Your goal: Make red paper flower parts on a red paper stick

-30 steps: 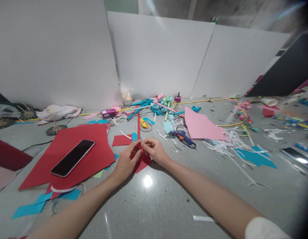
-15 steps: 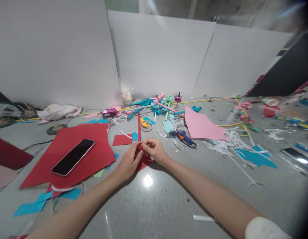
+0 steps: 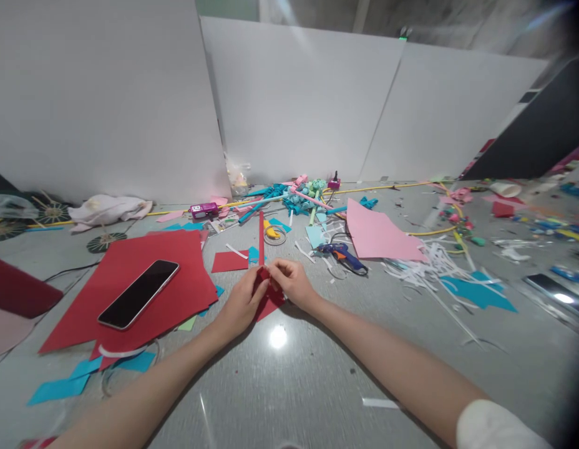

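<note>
My left hand (image 3: 246, 295) is closed on a piece of red paper (image 3: 271, 300) in front of me, its thumb pressed on top. My right hand (image 3: 292, 282) pinches at the same red paper from the other side, fingertips close to the left thumb. A thin red paper tube (image 3: 261, 240) points away from me just beyond my fingers; whether it joins the held paper is hidden. Left of it lies a small red paper rectangle (image 3: 229, 261) with a white strip across it. A roll of tape (image 3: 274, 232) with something yellow sits beyond my hands.
A phone (image 3: 138, 294) rests on large red sheets (image 3: 177, 249) at left. To the right are a blue glue gun (image 3: 344, 256), a pink sheet (image 3: 383, 231) and white paper strips (image 3: 423, 269). Paper flowers (image 3: 303, 196) are piled before white panels (image 3: 308, 100).
My right fingers have shifted slightly on the red paper, and a bit more of it shows between my hands. The view has moved a little; the surrounding things stay put.
</note>
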`<state>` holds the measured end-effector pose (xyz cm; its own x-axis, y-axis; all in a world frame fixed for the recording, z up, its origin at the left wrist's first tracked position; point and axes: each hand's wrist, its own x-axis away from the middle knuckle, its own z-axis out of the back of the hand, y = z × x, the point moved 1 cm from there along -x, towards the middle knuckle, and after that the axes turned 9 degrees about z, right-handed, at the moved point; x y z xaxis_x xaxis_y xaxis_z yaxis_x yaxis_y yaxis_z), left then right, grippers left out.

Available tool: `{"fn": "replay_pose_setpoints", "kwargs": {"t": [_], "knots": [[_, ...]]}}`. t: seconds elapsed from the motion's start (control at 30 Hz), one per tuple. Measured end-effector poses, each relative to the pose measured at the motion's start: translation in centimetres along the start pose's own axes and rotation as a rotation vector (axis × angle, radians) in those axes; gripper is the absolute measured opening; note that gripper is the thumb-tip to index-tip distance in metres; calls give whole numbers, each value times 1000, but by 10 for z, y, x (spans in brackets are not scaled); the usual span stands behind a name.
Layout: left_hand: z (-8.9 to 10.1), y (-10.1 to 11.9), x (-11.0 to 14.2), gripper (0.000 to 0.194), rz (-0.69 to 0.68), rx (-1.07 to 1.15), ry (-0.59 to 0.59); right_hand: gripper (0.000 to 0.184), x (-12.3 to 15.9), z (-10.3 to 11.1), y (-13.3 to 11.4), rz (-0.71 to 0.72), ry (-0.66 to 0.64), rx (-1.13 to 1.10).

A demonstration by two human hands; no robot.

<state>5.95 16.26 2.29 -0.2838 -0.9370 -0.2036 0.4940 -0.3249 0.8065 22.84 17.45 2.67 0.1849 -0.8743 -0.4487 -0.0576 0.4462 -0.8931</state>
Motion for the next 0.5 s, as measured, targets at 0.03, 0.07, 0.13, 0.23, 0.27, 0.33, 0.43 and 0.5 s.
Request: {"fn": "replay_pose_setpoints", "kwargs": {"t": [0.03, 0.07, 0.13, 0.23, 0.27, 0.33, 0.43, 0.5], "knots": [[0, -1, -1, 30, 2, 3, 4, 42, -1, 1, -2, 29, 29, 49], [0, -2, -1, 30, 7, 9, 11, 40, -2, 4, -6, 56, 63, 103], [-1, -5, -3, 33, 31, 35, 27, 34, -10, 14, -14, 94, 127, 205], [-3, -9, -5, 37, 94, 115, 13, 28, -26, 45, -27, 83, 302, 295], [-4, -10, -5, 38, 108, 132, 3, 25, -30, 59, -30, 56, 331, 334], [-4, -12, -6, 40, 124, 155, -6, 24, -30, 90, -33, 23, 377, 517], [-5, -13, -7, 42, 119, 170, -5, 24, -10, 132, -30, 23, 448, 1055], [-5, -13, -7, 43, 115, 181, -4, 29, 9, 149, -23, -57, 459, 1400]]}}
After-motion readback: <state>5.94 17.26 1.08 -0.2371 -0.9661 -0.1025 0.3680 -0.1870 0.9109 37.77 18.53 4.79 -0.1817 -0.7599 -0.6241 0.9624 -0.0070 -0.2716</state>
